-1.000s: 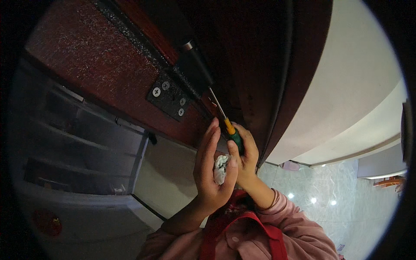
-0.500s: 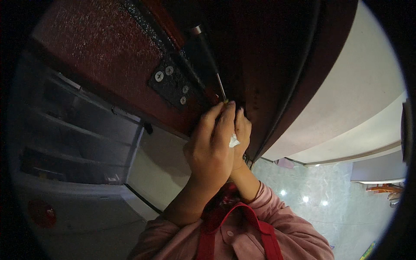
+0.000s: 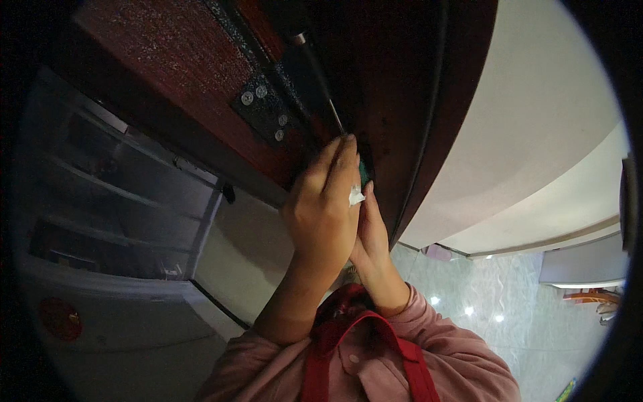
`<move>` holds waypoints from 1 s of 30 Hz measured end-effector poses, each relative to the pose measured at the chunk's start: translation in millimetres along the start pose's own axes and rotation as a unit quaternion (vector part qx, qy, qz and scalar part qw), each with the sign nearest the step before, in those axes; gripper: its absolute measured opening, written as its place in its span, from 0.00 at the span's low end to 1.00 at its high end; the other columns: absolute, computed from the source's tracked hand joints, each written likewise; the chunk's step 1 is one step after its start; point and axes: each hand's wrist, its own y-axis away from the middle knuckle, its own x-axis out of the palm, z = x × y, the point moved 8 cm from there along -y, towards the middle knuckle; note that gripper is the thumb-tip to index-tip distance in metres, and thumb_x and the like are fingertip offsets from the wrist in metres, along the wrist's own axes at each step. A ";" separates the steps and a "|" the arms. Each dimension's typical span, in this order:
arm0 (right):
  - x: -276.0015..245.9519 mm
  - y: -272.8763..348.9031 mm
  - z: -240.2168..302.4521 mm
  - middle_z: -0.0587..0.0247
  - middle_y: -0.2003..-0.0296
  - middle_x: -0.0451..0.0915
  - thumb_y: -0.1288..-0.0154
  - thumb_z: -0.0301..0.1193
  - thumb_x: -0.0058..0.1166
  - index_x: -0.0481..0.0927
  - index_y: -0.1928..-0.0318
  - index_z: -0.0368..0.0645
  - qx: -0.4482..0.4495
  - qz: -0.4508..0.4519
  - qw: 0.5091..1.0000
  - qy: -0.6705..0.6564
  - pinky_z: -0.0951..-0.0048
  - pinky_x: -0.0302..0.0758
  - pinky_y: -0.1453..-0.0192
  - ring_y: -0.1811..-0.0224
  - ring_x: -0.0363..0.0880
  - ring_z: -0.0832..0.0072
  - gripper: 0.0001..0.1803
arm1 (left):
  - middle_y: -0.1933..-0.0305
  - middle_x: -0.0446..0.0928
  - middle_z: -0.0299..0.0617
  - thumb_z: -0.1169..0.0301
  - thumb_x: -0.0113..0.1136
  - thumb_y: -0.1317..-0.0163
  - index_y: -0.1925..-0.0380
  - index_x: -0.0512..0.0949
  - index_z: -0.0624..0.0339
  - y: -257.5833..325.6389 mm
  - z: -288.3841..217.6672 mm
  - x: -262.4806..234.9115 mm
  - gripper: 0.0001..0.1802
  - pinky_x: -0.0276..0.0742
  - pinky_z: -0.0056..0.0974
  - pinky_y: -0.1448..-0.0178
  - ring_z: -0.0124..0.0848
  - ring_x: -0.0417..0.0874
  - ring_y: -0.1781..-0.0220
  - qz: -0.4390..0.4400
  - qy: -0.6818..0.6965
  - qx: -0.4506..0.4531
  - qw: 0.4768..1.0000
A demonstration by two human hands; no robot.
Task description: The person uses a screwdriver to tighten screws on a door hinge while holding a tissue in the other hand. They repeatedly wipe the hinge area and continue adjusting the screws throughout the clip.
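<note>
At frame centre: left hand [image 3: 321,211] cupped over right hand [image 3: 370,231].
Grip: both closed around screwdriver [image 3: 335,120], handle mostly hidden.
Tip: probably at black hinge plate [image 3: 268,107], upper centre.

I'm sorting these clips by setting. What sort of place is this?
Probably an indoor doorway in a home or shop: a dark red door with a screwed black hinge plate, a glossy marble-look tiled floor, and glass-fronted shelving nearby.
</note>
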 end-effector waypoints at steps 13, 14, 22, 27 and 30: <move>-2.6 -18.7 -2.1 0.71 0.76 0.71 0.27 0.41 0.44 0.69 0.50 0.42 0.117 0.109 0.987 0.011 0.90 0.70 0.79 0.82 0.65 0.90 0.16 | 0.50 0.77 0.43 0.74 0.65 0.42 0.53 0.80 0.61 -67.7 -34.2 -115.7 0.15 0.74 0.40 0.49 0.31 0.76 0.49 -0.128 -0.208 0.342 0.907; -0.6 -20.3 -1.5 0.72 0.76 0.71 0.27 0.41 0.44 0.69 0.55 0.45 0.111 0.112 0.987 0.019 0.88 0.69 0.79 0.82 0.65 0.89 0.13 | 0.50 0.75 0.43 0.73 0.64 0.41 0.52 0.79 0.62 -74.1 -23.0 -118.8 0.15 0.73 0.40 0.47 0.31 0.75 0.49 -0.183 -0.205 0.370 0.887; 6.1 -17.2 -6.9 0.77 0.81 0.68 0.27 0.42 0.45 0.70 0.67 0.52 0.117 0.108 0.987 0.027 0.84 0.63 0.80 0.86 0.62 0.90 0.12 | 0.53 0.64 0.45 0.79 0.59 0.39 0.51 0.71 0.66 -73.3 17.9 -123.3 0.16 0.72 0.28 0.50 0.29 0.68 0.51 -0.285 -0.126 0.197 0.929; 22.1 -12.3 -12.9 0.76 0.86 0.65 0.26 0.44 0.41 0.69 0.76 0.47 0.130 0.119 0.984 -0.031 0.90 0.63 0.85 0.90 0.60 0.89 0.21 | 0.53 0.64 0.47 0.81 0.55 0.39 0.53 0.69 0.68 -70.2 17.1 -126.4 0.14 0.75 0.27 0.52 0.30 0.68 0.50 -0.280 -0.149 0.231 0.920; 16.0 -12.1 -17.4 0.77 0.86 0.65 0.26 0.43 0.42 0.70 0.73 0.46 0.117 0.128 0.984 -0.033 0.89 0.64 0.84 0.89 0.61 0.89 0.19 | 0.53 0.67 0.46 0.79 0.55 0.37 0.55 0.73 0.68 -68.9 22.0 -128.4 0.11 0.72 0.34 0.45 0.33 0.70 0.49 -0.305 -0.069 0.258 0.914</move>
